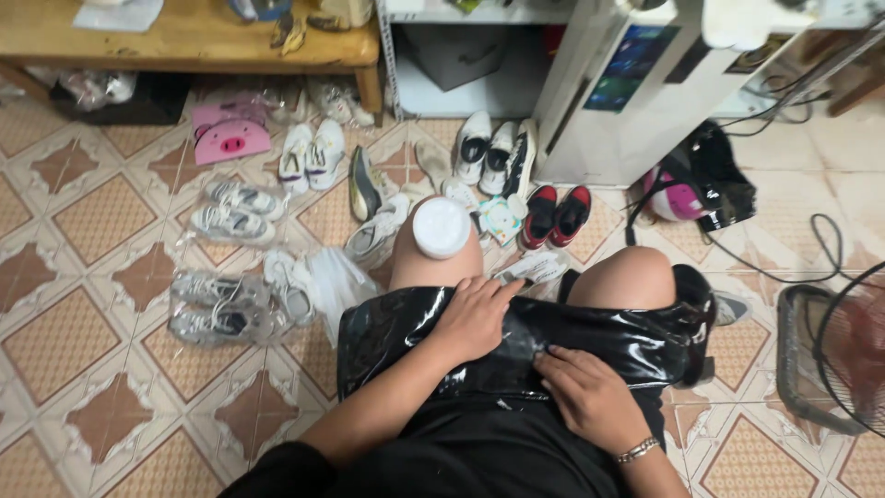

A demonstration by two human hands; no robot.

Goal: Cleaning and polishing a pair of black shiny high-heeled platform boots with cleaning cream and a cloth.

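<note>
A glossy black plastic sheet (590,337) lies across the person's lap; the left hand (475,318) and right hand (590,397) press flat on it, fingers released. A white round-lidded jar (441,228) balances on the left knee, beyond the hands.

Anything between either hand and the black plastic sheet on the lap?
Nothing visible. The left hand lies flat on the glossy black plastic sheet spread over the thighs, and the right hand presses its near edge. The white round-lidded container sits on the left knee, apart from both hands.
</note>
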